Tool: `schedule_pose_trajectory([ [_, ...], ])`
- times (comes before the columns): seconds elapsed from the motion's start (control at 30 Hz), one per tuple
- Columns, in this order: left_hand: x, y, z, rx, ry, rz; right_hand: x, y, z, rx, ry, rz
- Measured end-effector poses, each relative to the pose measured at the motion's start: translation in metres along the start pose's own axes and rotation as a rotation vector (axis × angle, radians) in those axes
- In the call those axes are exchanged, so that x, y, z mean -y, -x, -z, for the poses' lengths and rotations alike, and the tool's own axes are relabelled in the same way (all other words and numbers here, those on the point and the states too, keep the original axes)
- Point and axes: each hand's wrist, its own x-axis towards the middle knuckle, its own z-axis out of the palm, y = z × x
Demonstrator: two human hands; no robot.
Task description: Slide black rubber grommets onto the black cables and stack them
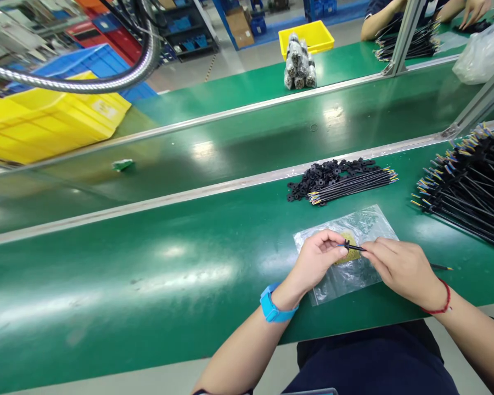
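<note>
My left hand pinches a small black clip-like part at one end of a black cable. The cable runs into my right hand, whose fingers are closed around it; its far end with a yellowish tip pokes out past the right wrist. Under both hands lies a clear plastic bag with a yellowish patch in its middle. Beyond the bag, a heap of small black parts sits beside a bundle of black cables with coloured wire ends.
At the right lies a large pile of black cables. A metal rail divides the bench from a green channel. Across it stand wrapped bundles, a yellow tray and a co-worker's arms. A yellow bin is at the left.
</note>
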Motion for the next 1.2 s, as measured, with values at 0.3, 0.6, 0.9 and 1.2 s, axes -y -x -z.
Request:
schedule_pose_trajectory([
  [0.3,-0.007,0.008,-0.004,0.184,-0.56,-0.213,0.001,-0.002,0.007,0.404,-0.562,-0.321],
  [0.6,-0.003,0.008,-0.005,0.242,-0.49,-0.289,0.001,0.005,-0.004,0.209,-0.328,-0.209],
  [0.9,-0.004,0.011,-0.009,0.199,-0.381,-0.154,0.009,0.006,-0.002,0.099,-0.242,-0.105],
  [1.2,0.002,-0.01,0.015,-0.034,-0.313,-0.22,-0.098,0.012,0.029,-0.149,0.431,-0.332],
])
